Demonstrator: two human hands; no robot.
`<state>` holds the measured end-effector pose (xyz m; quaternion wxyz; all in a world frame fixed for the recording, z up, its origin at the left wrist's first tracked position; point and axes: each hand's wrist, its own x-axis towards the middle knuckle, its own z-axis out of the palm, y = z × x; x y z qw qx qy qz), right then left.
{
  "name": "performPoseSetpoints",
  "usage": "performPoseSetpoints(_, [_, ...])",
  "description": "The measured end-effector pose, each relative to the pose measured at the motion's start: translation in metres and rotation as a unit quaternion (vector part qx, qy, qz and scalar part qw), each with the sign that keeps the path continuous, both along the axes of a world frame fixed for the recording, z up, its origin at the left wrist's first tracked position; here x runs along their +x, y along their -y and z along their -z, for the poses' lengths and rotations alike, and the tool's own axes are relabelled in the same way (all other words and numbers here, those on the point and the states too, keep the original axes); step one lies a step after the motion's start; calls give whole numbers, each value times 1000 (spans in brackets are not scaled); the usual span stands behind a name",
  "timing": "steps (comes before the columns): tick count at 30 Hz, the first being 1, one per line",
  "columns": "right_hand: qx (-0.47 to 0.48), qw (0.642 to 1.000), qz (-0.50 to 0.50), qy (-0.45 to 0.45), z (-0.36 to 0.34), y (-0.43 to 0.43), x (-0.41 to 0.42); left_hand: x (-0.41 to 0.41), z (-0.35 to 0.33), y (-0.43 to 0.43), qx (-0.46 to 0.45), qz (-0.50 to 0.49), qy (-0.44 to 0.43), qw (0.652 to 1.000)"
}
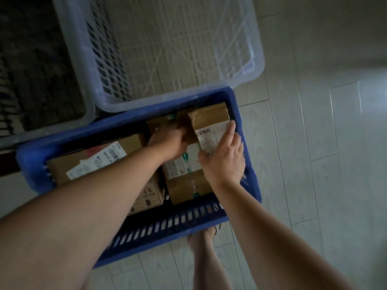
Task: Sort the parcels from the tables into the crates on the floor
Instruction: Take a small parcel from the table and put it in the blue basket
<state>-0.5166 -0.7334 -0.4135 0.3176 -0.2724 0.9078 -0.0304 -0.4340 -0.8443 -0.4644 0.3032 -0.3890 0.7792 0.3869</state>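
Head view, left hand [169,141] fingertips hidden behind parcel [209,119]

No wording is legible; the white label [206,139] on the parcel [209,117] in the right hand [225,162]'s grip shows only a blurred barcode.

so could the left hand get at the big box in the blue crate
Probably yes: the big box lies uncovered beside the left hand, though its fingers grip the small parcel.
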Motion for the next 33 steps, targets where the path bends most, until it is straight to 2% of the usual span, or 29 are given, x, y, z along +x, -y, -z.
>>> performPoseSetpoints(3, [9, 999, -50, -15, 2, -6, 4, 0, 2, -2, 4, 12, 11, 1000])
performPoseSetpoints(5, [-14, 992, -103, -69, 3, -11, 4, -4, -11, -6, 17, -78, -12, 997])
performPoseSetpoints(6, [-37, 986, -121, -105, 6, -13, 2, -6, -18, -9, 49, -160, -30, 985])
performPoseSetpoints(7, [-55, 981, -131, -132, 8, -15, 0, -9, -25, -12, 111, -265, -50, 957])
performPoseSetpoints(9, [-81, 973, -147, -158, 13, -19, -5, -10, -33, -19, 264, -453, -82, 848])
performPoseSetpoints(10, [-86, 972, -152, -157, 12, -23, -7, -11, -35, -22, 306, -481, -85, 818])
performPoseSetpoints(11, [-93, 971, -151, -158, 10, -28, -7, -13, -37, -24, 326, -467, -82, 818])
performPoseSetpoints(13, [-106, 978, -100, -147, 1, -40, 0, -20, -37, -29, 304, -434, -64, 846])
performPoseSetpoints(14, [-108, 986, -38, -121, -7, -47, 6, -25, -37, -30, 274, -432, -55, 858])
performPoseSetpoints(16, [-87, 981, 175, -23, -14, -62, 19, -33, -34, -31, 252, -465, -53, 847])
performPoseSetpoints(17, [-56, 947, 313, 44, -14, -66, 25, -36, -33, -31, 250, -485, -55, 836])
performPoseSetpoints(19, [-21, 812, 552, 189, -8, -64, 33, -37, -29, -31, 250, -504, -58, 825])
performPoseSetpoints(20, [-27, 741, 624, 246, -7, -61, 35, -37, -28, -32, 250, -504, -58, 825])
performPoseSetpoints(21, [-48, 690, 666, 280, -5, -57, 35, -37, -27, -32, 248, -504, -59, 825])
performPoseSetpoints(22, [-71, 671, 679, 290, -2, -53, 33, -37, -27, -32, 248, -508, -64, 823])
performPoseSetpoints(26, [-97, 689, 662, 279, 6, -35, 13, -42, -27, -23, 267, -525, -101, 802])
performPoseSetpoints(28, [-94, 688, 659, 290, 7, -32, 6, -43, -29, -19, 270, -518, -98, 806])
performPoseSetpoints(33, [-72, 716, 626, 301, -1, -40, 4, -31, -48, -13, 257, -490, -80, 829])
